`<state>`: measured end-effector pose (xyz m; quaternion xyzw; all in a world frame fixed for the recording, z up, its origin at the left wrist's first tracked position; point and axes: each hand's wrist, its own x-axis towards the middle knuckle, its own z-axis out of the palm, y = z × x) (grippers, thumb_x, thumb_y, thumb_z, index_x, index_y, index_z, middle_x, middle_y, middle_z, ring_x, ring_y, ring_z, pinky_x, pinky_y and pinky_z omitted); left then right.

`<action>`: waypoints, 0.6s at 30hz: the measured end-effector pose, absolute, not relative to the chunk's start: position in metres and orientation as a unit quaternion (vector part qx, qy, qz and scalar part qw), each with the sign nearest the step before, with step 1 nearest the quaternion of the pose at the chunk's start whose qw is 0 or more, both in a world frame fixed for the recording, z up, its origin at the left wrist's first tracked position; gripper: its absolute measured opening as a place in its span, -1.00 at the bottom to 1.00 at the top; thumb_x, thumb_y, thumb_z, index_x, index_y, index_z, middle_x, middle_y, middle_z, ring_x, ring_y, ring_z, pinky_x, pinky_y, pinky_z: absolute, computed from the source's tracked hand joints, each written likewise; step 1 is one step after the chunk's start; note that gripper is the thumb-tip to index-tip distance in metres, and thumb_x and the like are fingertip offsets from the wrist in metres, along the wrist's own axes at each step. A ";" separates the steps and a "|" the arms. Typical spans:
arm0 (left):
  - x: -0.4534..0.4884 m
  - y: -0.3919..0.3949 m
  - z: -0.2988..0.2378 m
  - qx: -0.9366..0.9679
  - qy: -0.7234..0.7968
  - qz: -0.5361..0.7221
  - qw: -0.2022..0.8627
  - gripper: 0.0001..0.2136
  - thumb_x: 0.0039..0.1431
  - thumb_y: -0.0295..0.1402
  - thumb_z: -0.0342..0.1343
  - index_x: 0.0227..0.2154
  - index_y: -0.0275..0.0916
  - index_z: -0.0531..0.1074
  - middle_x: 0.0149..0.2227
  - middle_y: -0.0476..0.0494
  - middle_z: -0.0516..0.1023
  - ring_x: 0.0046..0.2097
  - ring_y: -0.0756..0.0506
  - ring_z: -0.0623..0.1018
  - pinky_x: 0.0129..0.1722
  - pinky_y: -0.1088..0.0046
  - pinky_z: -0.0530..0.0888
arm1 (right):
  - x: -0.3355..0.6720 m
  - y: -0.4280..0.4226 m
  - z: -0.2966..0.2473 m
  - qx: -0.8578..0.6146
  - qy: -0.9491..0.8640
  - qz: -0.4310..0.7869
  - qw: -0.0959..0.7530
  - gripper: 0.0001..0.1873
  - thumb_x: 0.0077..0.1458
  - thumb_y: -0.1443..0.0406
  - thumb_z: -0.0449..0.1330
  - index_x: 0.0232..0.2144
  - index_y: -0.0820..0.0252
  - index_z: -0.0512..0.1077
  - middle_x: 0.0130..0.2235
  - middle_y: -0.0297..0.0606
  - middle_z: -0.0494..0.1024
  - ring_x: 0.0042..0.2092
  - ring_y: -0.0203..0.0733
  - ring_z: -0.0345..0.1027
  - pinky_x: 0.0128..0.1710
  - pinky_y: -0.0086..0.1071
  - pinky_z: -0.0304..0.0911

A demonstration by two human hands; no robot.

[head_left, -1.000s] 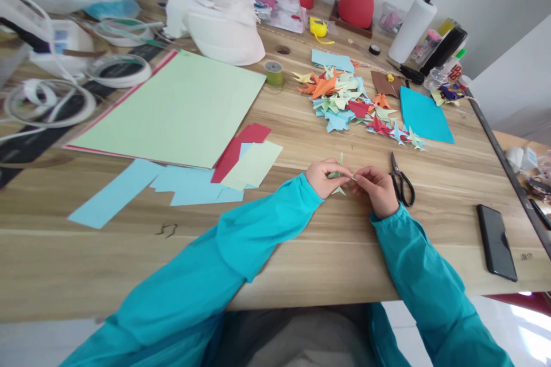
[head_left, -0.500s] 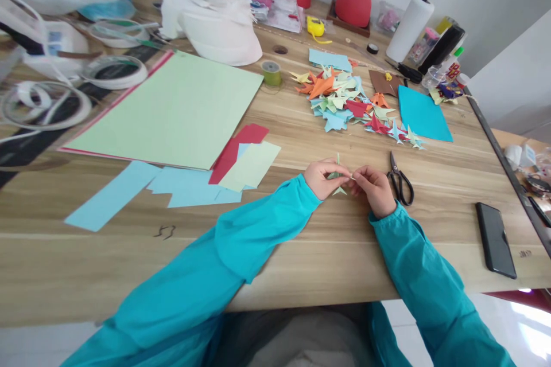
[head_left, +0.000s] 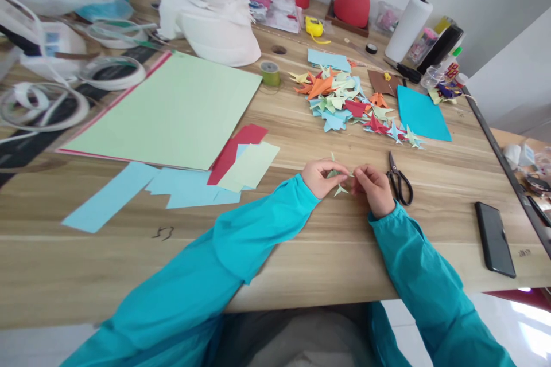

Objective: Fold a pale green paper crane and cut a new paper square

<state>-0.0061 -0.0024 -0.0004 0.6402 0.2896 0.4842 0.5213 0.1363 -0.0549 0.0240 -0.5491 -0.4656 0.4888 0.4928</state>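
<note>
A: Hands status?
B: L hand point(head_left: 319, 179) pinched, thumb + fingers nearly together, holding the small green paper piece point(head_left: 341, 190). R hand point(head_left: 375, 190) has thumb + index almost closed by a pale tip btwn the hands; can't tell if I've got it or am just off it.
A: Piece pos?
B: Mostly hidden by L fingers, one point out above, one below. Left of the scissors point(head_left: 393, 171), nearer me than the folded paper pile point(head_left: 344, 92). Can't tell if it touches the table point(head_left: 301, 252).
A: Tips?
B: Looks like shaping a thin tip, imo. Keep L grip light but firm near the middle so folds don't slip. R: very end only, small moves, no tugging; thin paper prob creases or tears.
A: Diff vs 0.5 s ago?
B: Small. Fingertip gap btwn hands a bit wider, upper point further left, so piece looks slightly turned. Scissors + pile unmoved; view shifted a hair.
</note>
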 end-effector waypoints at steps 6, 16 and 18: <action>-0.006 -0.001 -0.001 0.628 0.295 0.478 0.539 -0.94 -0.14 -0.45 0.21 -0.52 -0.29 0.53 -0.46 -0.14 0.53 -0.38 -0.04 0.49 -0.34 0.44 0.44 | 0.136 -0.056 0.026 -0.554 -0.464 0.479 0.499 -0.68 -0.12 0.06 0.23 -0.49 0.21 0.36 -0.60 -0.38 0.42 -0.62 -0.37 0.25 -0.61 -0.46 0.17; -0.007 -0.001 0.001 0.633 0.307 0.471 0.532 -0.94 -0.15 -0.46 0.21 -0.52 -0.30 0.53 -0.47 -0.14 0.52 -0.39 -0.04 0.48 -0.34 0.44 0.43 | 0.133 -0.057 0.025 -0.560 -0.484 0.447 0.503 -0.69 -0.11 0.07 0.22 -0.49 0.22 0.37 -0.60 -0.38 0.42 -0.62 -0.37 0.24 -0.62 -0.46 0.18; -0.007 -0.001 0.001 0.631 0.311 0.469 0.533 -0.94 -0.16 -0.45 0.22 -0.52 -0.29 0.53 -0.47 -0.13 0.53 -0.39 -0.04 0.48 -0.35 0.44 0.43 | 0.133 -0.057 0.025 -0.564 -0.488 0.442 0.499 -0.68 -0.10 0.06 0.22 -0.49 0.21 0.37 -0.60 -0.37 0.42 -0.61 -0.36 0.25 -0.62 -0.45 0.20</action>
